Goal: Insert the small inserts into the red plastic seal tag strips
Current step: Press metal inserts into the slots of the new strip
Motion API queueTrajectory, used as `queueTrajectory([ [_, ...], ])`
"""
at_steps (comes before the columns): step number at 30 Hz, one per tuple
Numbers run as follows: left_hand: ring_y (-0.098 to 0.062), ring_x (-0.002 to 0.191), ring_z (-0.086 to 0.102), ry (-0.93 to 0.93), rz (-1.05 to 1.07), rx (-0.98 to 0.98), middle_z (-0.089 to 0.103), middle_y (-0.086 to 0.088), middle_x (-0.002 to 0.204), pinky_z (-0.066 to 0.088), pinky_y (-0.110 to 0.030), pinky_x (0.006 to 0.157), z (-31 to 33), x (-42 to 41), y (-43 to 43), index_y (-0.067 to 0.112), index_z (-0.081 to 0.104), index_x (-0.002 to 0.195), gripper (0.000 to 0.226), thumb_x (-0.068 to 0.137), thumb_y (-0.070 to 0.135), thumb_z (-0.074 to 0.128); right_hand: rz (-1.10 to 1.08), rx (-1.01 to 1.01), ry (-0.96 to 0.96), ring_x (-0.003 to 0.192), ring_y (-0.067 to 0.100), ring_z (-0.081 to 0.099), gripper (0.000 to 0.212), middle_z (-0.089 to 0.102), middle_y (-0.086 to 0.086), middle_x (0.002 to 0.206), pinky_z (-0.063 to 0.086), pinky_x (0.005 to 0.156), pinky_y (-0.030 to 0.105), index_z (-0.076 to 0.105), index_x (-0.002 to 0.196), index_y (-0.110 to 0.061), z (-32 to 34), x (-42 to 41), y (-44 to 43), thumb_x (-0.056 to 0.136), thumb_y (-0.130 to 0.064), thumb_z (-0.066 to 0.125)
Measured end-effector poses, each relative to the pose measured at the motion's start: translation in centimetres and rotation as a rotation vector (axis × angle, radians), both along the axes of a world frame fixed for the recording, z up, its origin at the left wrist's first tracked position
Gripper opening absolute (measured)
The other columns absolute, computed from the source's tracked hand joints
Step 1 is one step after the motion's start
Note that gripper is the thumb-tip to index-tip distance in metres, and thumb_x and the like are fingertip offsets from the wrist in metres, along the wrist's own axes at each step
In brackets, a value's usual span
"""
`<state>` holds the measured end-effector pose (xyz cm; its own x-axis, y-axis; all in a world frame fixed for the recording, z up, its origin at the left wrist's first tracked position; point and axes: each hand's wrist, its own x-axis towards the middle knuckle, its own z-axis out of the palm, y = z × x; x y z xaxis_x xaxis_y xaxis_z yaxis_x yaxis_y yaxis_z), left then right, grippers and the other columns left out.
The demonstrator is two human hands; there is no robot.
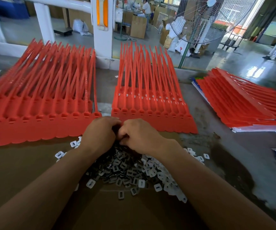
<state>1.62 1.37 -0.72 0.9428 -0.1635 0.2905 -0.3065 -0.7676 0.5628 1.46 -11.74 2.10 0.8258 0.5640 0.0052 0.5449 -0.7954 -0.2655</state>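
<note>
Your left hand [99, 135] and right hand [139, 136] meet atop the inserts [125, 168], keeping the red seal tag strips [152, 121] within reach. Curled fingers [112, 122] hide whatever they hold.

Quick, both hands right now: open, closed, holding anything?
Left hand: fingers curled above the inserts, grip hidden; cannot tell.
Right hand: fingers curled, touching the left hand, grip hidden; cannot tell.
</note>
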Motion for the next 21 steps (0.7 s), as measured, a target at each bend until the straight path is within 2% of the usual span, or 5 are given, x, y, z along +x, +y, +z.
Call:
queueTrajectory([
  [6,-0.026,0.108,0.057,0.008,-0.011,0.012,0.066,-0.01,0.111,0.04,-0.03,0.09,0.0,-0.1,0.1,0.007,0.07,0.097,0.04,0.069,-0.01,0.048,-0.008,0.061,0.007,0.099,0.022,0.057,0.022,0.065,0.005,0.107,0.045,0.084,0.034,0.069,0.101,-0.013,0.1,-0.3,-0.2,0.085,-0.01,0.054],
  [11,-0.019,0.115,0.053,0.001,-0.032,0.056,0.061,-0.004,0.122,0.036,-0.024,0.093,-0.1,-0.1,0.2,0.014,0.069,0.103,0.042,0.074,-0.007,0.048,-0.109,0.232,0.035,0.076,0.014,0.057,0.017,0.068,0.004,0.089,0.044,0.069,0.027,0.066,0.089,-0.007,0.4,0.0,-0.6,0.085,-0.009,0.05],
  [16,-0.022,0.095,0.061,-0.01,-0.046,0.084,0.069,-0.003,0.101,0.047,-0.032,0.08,0.0,-0.1,0.0,0.014,0.073,0.085,0.034,0.071,0.002,0.045,-0.166,0.283,0.016,0.077,0.005,0.057,0.015,0.07,-0.001,0.091,0.045,0.072,0.016,0.07,0.091,-0.012,1.0,0.8,-1.1,0.086,-0.01,0.056],
  [18,-0.022,0.096,0.061,-0.027,-0.054,0.104,0.069,-0.001,0.104,0.048,-0.032,0.081,0.0,-0.1,-0.1,0.018,0.074,0.09,0.037,0.07,-0.002,0.05,-0.254,0.357,0.056,0.074,0.006,0.062,0.017,0.069,-0.007,0.079,0.052,0.073,0.021,0.072,0.083,-0.015,1.4,1.5,-1.1,0.084,-0.007,0.056],
  [21,-0.02,0.11,0.055,-0.041,-0.056,0.127,0.062,-0.002,0.12,0.041,-0.03,0.092,-0.2,-0.1,-0.4,0.016,0.068,0.105,0.042,0.073,-0.002,0.05,-0.41,0.543,0.16,0.06,0.014,0.067,0.023,0.066,-0.001,0.064,0.058,0.06,0.028,0.065,0.069,-0.019,1.9,2.8,-1.0,0.081,-0.002,0.056],
])
